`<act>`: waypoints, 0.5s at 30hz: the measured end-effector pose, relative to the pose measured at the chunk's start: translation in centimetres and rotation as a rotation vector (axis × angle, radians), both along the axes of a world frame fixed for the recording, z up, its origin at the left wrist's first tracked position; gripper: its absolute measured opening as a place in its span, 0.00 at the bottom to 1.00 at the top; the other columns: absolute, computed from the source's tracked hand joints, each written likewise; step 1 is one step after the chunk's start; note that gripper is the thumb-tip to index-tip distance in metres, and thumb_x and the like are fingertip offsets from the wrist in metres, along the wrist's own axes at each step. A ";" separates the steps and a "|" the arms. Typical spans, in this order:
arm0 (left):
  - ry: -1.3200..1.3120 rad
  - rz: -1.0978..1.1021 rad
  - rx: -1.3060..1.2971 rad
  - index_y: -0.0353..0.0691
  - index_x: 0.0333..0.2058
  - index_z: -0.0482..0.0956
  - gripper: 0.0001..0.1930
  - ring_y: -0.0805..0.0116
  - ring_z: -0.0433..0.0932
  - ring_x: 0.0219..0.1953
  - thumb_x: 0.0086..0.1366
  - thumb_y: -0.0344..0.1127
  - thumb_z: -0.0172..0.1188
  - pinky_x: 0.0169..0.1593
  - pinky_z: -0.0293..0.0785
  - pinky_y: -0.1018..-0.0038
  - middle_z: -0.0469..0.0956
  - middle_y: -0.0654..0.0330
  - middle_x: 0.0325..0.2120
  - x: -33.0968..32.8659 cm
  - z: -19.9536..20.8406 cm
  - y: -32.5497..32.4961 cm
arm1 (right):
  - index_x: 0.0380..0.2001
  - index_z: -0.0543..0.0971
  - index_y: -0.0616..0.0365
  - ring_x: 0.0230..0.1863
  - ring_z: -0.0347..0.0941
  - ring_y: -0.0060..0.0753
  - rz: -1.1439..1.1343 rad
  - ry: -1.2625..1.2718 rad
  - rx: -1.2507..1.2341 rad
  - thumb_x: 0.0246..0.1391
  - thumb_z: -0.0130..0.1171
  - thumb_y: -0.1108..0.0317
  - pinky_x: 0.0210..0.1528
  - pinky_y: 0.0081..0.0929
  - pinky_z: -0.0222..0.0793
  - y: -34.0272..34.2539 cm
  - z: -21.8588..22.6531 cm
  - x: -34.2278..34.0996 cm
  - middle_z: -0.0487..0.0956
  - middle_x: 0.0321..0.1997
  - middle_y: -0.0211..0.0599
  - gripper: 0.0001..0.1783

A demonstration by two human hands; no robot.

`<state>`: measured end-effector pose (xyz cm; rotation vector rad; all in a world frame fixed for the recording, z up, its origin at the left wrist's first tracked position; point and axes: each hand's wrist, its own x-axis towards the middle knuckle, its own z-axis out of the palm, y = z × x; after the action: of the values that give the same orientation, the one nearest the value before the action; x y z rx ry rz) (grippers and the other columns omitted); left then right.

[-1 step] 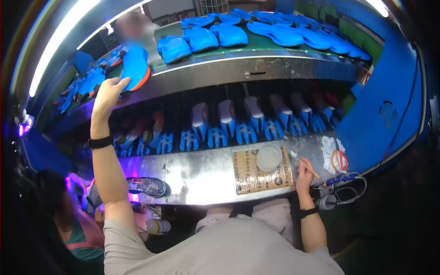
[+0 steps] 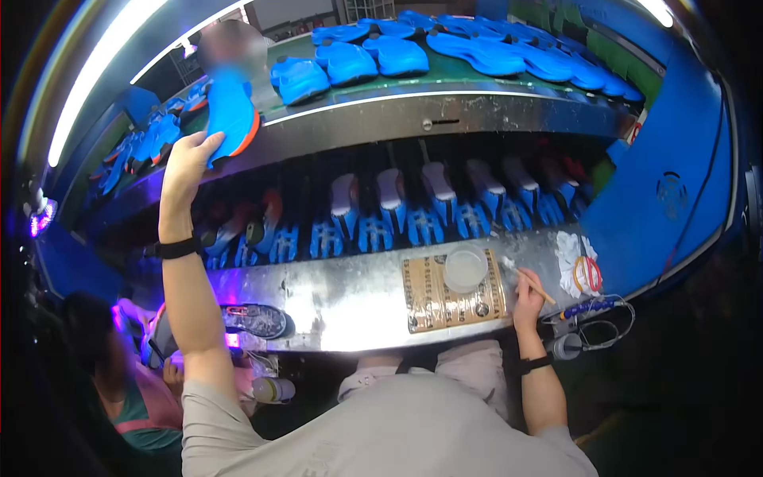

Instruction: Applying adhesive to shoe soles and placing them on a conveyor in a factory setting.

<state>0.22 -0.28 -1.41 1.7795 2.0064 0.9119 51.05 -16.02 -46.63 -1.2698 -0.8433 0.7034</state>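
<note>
At the upper left my left hand is raised and closed on the near end of a blue shoe sole with an orange edge. My right hand, low over the metal bench, grips a brush by its wooden handle, its whitish bristles pointing away from me. Left of the brush, a round translucent tub with pale contents stands on a taped cardboard sheet. A dark shoe lies on the bench at the left.
Several blue soles cover the green upper belt. Beneath it, shoes stand among blue holders. White cloth with yellow and red rings lies at the right. A co-worker sits at left, near a bottle.
</note>
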 end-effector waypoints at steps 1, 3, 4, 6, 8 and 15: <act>-0.299 -0.080 0.093 0.30 0.55 0.75 0.23 0.75 0.82 0.36 0.68 0.39 0.61 0.39 0.80 0.75 0.83 0.57 0.41 0.2 -1.1 -0.4 | 0.49 0.78 0.63 0.35 0.68 0.16 -0.009 0.081 0.014 0.66 0.54 0.68 0.38 0.17 0.64 -0.1 1.3 -0.2 0.77 0.36 0.29 0.13; -0.413 -0.153 0.185 0.28 0.55 0.75 0.21 0.74 0.83 0.37 0.69 0.37 0.60 0.40 0.80 0.76 0.83 0.56 0.42 0.9 -4.1 -1.9 | 0.48 0.78 0.63 0.35 0.68 0.16 -0.025 0.059 0.066 0.66 0.53 0.68 0.37 0.16 0.63 -0.2 3.6 -0.4 0.76 0.35 0.29 0.13; -0.582 -0.212 0.266 0.26 0.54 0.74 0.20 0.73 0.83 0.38 0.69 0.35 0.59 0.41 0.81 0.76 0.82 0.55 0.43 1.6 -5.9 -2.9 | 0.48 0.78 0.63 0.34 0.67 0.16 -0.045 0.061 0.124 0.66 0.53 0.69 0.36 0.16 0.63 -0.1 4.7 -0.4 0.76 0.34 0.29 0.13; -0.799 -0.311 0.168 0.24 0.57 0.69 0.21 0.64 0.84 0.43 0.70 0.31 0.56 0.47 0.82 0.71 0.80 0.50 0.48 3.0 -9.0 -5.0 | 0.46 0.80 0.62 0.35 0.69 0.16 0.037 0.058 0.137 0.65 0.54 0.70 0.35 0.17 0.63 -0.3 6.8 -0.7 0.77 0.35 0.28 0.11; -0.937 -0.417 0.173 0.24 0.57 0.68 0.21 0.59 0.82 0.50 0.70 0.31 0.54 0.53 0.79 0.66 0.78 0.48 0.52 5.0 -13.6 -7.9 | 0.44 0.81 0.62 0.34 0.69 0.16 0.134 -0.046 0.108 0.64 0.55 0.70 0.35 0.17 0.64 0.2 9.1 -0.9 0.78 0.34 0.28 0.10; -1.325 -0.107 -0.258 0.24 0.61 0.64 0.30 0.51 0.78 0.55 0.68 0.43 0.52 0.56 0.75 0.62 0.76 0.43 0.54 10.0 -27.4 -17.3 | 0.36 0.82 0.63 0.24 0.70 0.19 0.375 -0.467 -0.109 0.60 0.59 0.69 0.30 0.22 0.67 1.5 13.3 -4.1 0.78 0.22 0.30 0.08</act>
<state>10.20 -17.54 -28.81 0.6967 1.0463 1.2262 46.97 -14.54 -33.33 -1.4140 -1.4682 0.7657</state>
